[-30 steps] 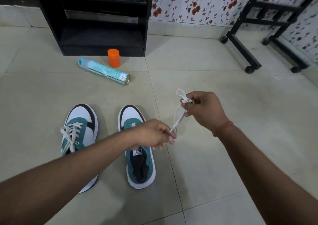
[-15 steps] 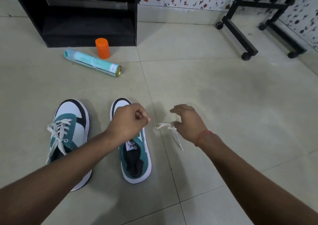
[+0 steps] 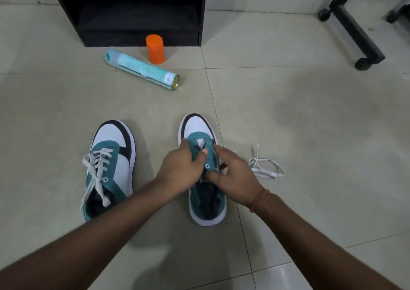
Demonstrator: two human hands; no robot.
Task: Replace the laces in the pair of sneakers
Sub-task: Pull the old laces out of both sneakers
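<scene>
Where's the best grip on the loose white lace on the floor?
Pinch the loose lace where its strands bunch and cross, near its left end, coming straight down from above. It lies flat on the tile floor, right of the unlaced sneaker, with nothing over it.

Glossy tile floor [image 3: 288, 112], matt cloth sneakers [image 3: 206, 201]

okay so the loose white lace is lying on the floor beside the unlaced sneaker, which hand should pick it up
Probably the right hand. The loose lace lies on the floor just off its outer side, while the left hand grips the unlaced sneaker from the far side and would have to cross over it.
</scene>
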